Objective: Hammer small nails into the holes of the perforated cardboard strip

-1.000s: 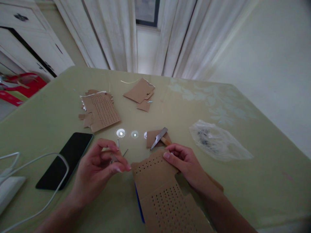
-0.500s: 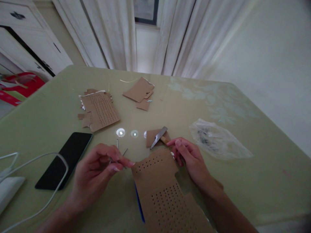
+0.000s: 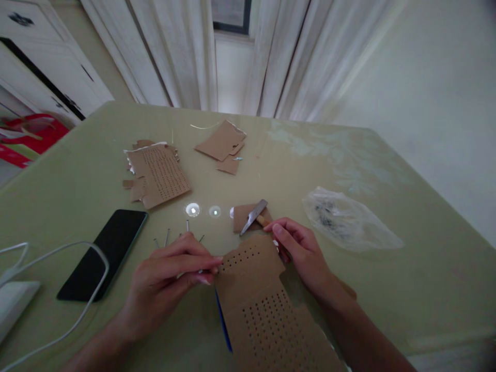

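A sheet of brown cardboard (image 3: 251, 294) punched with rows of small holes lies in front of me, with something blue (image 3: 223, 323) under its left edge. My left hand (image 3: 174, 279) is closed in a pinch at the sheet's upper left corner; a small metallic glint between the fingers looks like a nail (image 3: 200, 271), mostly hidden. Several loose nails (image 3: 188, 226) stick out behind that hand. My right hand (image 3: 298, 248) is closed around the wooden handle of a hammer (image 3: 253, 217), beside the sheet's right edge. The hammer head rests over a small cardboard piece (image 3: 241, 219).
To the left lie a black phone (image 3: 104, 258) and a white cable (image 3: 96, 248). Farther back are a stack of punched cardboard (image 3: 163, 175) and more cardboard scraps (image 3: 220, 140). A clear plastic bag (image 3: 349, 222) with dark bits sits at right on the green table (image 3: 406, 268).
My left hand has moved slightly right, and its fingers have closed together at the sheet's corner. More nails now show behind it. The right hand and hammer have hardly moved.
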The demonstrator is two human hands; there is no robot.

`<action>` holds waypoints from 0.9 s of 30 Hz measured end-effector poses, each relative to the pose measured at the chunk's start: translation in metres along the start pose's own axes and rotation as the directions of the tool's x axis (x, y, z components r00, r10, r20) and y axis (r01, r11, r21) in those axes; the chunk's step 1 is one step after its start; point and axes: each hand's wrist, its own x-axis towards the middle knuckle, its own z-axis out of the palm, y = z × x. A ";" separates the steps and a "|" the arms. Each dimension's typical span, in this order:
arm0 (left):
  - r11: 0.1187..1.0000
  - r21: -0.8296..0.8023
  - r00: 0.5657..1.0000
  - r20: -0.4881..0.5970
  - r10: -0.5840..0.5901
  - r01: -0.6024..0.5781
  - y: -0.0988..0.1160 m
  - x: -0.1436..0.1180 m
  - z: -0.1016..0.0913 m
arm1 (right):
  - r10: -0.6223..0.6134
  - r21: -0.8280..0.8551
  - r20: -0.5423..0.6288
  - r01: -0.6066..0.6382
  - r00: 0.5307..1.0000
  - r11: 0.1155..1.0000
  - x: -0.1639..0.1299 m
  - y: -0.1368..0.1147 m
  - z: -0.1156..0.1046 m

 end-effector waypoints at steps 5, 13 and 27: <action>1.000 0.021 0.999 0.040 0.006 -0.007 -0.002 -0.002 -0.001 | 0.001 -0.003 0.009 -0.001 1.000 1.000 0.000 -0.002 0.000; 1.000 0.019 0.999 0.050 0.012 -0.013 -0.004 -0.001 0.001 | 0.009 -0.003 0.008 -0.009 1.000 1.000 -0.002 -0.003 0.000; 0.998 0.047 0.998 0.045 0.037 -0.039 0.003 0.004 0.002 | 0.024 -0.020 0.011 -0.024 1.000 0.999 -0.001 -0.005 0.001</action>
